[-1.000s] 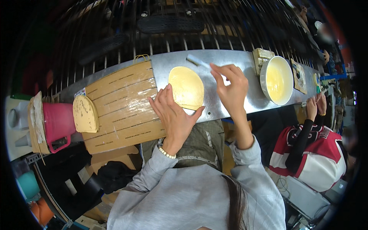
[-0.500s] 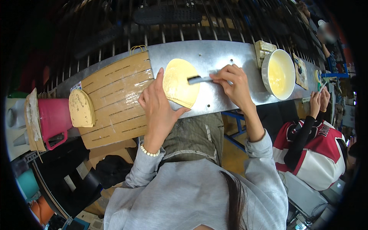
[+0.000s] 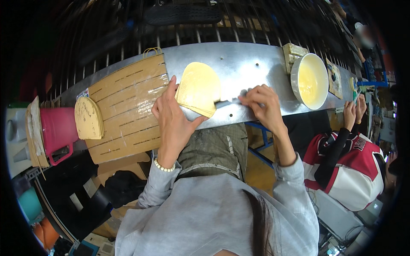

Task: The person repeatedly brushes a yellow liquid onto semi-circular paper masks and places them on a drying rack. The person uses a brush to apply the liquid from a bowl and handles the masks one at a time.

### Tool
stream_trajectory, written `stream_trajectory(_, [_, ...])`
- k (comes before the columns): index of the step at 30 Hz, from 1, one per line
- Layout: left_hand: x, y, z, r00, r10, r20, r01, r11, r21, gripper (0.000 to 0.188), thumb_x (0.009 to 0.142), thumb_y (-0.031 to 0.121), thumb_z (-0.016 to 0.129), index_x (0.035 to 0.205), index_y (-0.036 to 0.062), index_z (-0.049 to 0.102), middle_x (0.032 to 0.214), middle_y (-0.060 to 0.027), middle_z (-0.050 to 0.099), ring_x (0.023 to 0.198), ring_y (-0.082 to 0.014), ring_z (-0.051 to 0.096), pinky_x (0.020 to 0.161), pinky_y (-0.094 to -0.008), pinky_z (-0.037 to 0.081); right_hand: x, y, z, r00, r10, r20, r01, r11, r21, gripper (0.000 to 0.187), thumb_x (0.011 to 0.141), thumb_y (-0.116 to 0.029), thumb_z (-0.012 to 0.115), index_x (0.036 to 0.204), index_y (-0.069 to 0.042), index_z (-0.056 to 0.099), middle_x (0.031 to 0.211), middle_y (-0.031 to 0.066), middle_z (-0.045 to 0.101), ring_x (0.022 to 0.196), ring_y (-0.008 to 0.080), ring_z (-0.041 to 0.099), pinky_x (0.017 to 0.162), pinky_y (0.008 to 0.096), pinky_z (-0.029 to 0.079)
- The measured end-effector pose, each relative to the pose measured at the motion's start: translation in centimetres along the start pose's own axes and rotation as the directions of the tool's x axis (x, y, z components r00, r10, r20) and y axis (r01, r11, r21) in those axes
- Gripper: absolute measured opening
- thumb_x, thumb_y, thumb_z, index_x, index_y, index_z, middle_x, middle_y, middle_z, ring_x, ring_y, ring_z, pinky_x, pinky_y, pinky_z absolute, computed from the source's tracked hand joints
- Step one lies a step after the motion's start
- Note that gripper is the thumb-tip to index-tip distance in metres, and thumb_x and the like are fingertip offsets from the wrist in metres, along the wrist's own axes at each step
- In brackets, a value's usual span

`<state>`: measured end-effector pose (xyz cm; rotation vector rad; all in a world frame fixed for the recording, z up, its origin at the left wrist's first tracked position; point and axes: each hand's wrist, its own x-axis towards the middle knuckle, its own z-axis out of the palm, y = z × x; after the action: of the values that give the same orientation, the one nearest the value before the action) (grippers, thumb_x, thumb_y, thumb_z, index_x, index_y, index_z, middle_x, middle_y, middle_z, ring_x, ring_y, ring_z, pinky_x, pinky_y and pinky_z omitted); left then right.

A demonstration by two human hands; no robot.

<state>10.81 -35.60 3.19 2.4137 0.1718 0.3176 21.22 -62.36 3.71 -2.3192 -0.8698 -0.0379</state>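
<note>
A small stack of yellow rounded sheets (image 3: 198, 85) lies on the metal table. My left hand (image 3: 171, 121) steadies it, with the fingers along its left edge and the thumb at its near edge. In the fingers of my right hand (image 3: 265, 106) is a small brush (image 3: 226, 103), pinched by the handle and blurred by motion. Its dark head is at the lower right edge of the stack. To the right of that hand stands a white bowl (image 3: 322, 79) containing yellow liquid (image 3: 306, 83).
Brown cardboard (image 3: 128, 106) covers the table's left part, with another stack of yellow sheets (image 3: 89, 119) at its left end beside a pink jug (image 3: 57, 128). Pale blocks (image 3: 294, 55) sit behind the bowl. A co-worker's hands (image 3: 355, 112) are at the far right.
The brush has moved from the top face of the stack toward me, to its lower right edge. My right hand has shifted slightly right and nearer. My left hand keeps its hold.
</note>
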Motion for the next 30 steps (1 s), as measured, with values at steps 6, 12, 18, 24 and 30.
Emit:
stream_trajectory(6, [-0.1, -0.5, 0.2, 1.000, 0.028, 0.002, -0.028, 1.000, 0.014, 0.134, 0.060, 0.029, 0.102, 0.164, -0.0006, 0.023, 0.145, -0.0178, 0.052, 0.134, -0.0340, 0.046, 0.114, -0.0505, 0.026, 1.5, -3.3, 0.6, 0.947, 0.168, -0.272, -0.125, 0.978, 0.169, 0.024, 0.083, 0.001, 0.079, 0.104, -0.010, 0.084, 0.087, 0.0068, 0.073, 0.079, 0.0214, 0.063, 0.076, 0.0342, 0.048])
stream_trajectory(12, [-0.2, 0.3, -2.2, 0.990, 0.087, 0.109, -0.079, 0.994, -0.071, 0.146, 0.054, 0.034, 0.104, 0.164, -0.0032, 0.016, 0.159, -0.0238, 0.037, 0.144, -0.0423, 0.037, 0.118, -0.0551, 0.027, -1.9, -3.9, 0.9, 0.889, 0.458, -0.004, -0.377, 0.736, 0.563, 0.024, 0.088, -0.004, 0.080, 0.112, -0.005, 0.077, 0.088, 0.0052, 0.071, 0.091, 0.0166, 0.067, 0.082, 0.0311, 0.053])
stream_trajectory(18, [3.3, 3.4, -2.8, 0.949, 0.262, 0.178, -0.277, 0.959, 0.065, 0.160, 0.044, 0.038, 0.105, 0.167, 0.0031, 0.009, 0.159, -0.0313, 0.034, 0.145, -0.0481, 0.035, 0.117, -0.0566, 0.031, 1.5, -2.8, 4.7, 0.770, 0.626, -0.119, -0.323, 0.545, 0.774, 0.032, 0.104, -0.013, 0.063, 0.134, -0.001, 0.067, 0.098, 0.0008, 0.073, 0.086, 0.0074, 0.060, 0.080, 0.0245, 0.048])
stream_trajectory(24, [5.2, 4.0, 0.1, 0.960, 0.068, 0.271, -0.130, 0.967, 0.219, 0.159, 0.045, 0.034, 0.107, 0.169, 0.0159, 0.009, 0.137, -0.0363, 0.047, 0.130, -0.0486, 0.047, 0.110, -0.0563, 0.039, 4.1, -3.8, 8.0, 0.768, 0.630, -0.111, -0.383, 0.592, 0.709, 0.029, 0.102, -0.014, 0.060, 0.124, 0.002, 0.070, 0.105, 0.0154, 0.080, 0.100, 0.0323, 0.077, 0.090, 0.0392, 0.057])
stream_trajectory(30, [5.5, 4.5, 0.9, 0.963, 0.078, 0.259, -0.145, 0.956, 0.253, 0.151, 0.051, 0.021, 0.105, 0.169, 0.0148, 0.011, 0.135, -0.0321, 0.049, 0.126, -0.0469, 0.049, 0.110, -0.0543, 0.041, 4.3, -3.0, 8.0, 0.808, 0.580, -0.106, -0.363, 0.632, 0.685, 0.028, 0.094, -0.013, 0.068, 0.118, 0.003, 0.072, 0.099, 0.0167, 0.081, 0.094, 0.0305, 0.079, 0.084, 0.0385, 0.059])
